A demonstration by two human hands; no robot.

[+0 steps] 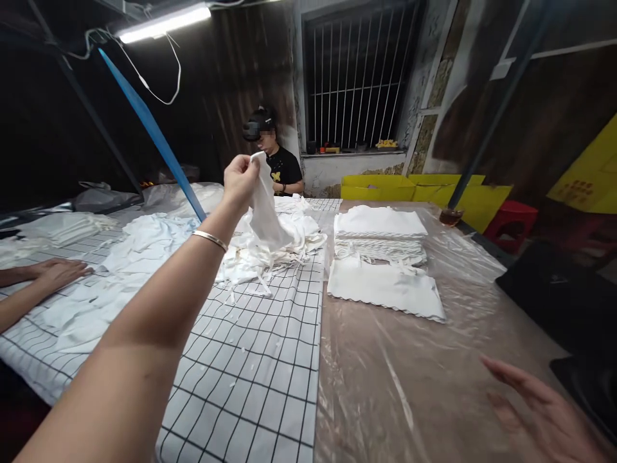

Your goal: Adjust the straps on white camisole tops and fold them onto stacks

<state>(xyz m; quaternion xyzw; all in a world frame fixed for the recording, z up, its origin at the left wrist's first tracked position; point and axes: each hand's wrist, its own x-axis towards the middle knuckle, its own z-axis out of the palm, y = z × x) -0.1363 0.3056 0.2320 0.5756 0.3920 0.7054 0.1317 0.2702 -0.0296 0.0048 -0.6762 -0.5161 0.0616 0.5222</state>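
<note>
- The left hand (241, 182) is pinching a white cloth piece (265, 209) and lifting it above the loose cloth heap (270, 247) at 12 o'clock.
- The right hand (544, 411) is hovering with fingers spread and empty at 4 o'clock over the plastic-covered tabletop (409, 379).
- A folded stack (380, 235) is sitting at 1 o'clock.
- Another person's hand (58, 273) is pressing on cloth at 9 o'clock.

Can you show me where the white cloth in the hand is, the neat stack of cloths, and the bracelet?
white cloth (265, 212), head view, middle of the hanging piece.
neat stack of cloths (380, 224), head view, top sheet.
bracelet (210, 239), head view, band on the left wrist.
</note>
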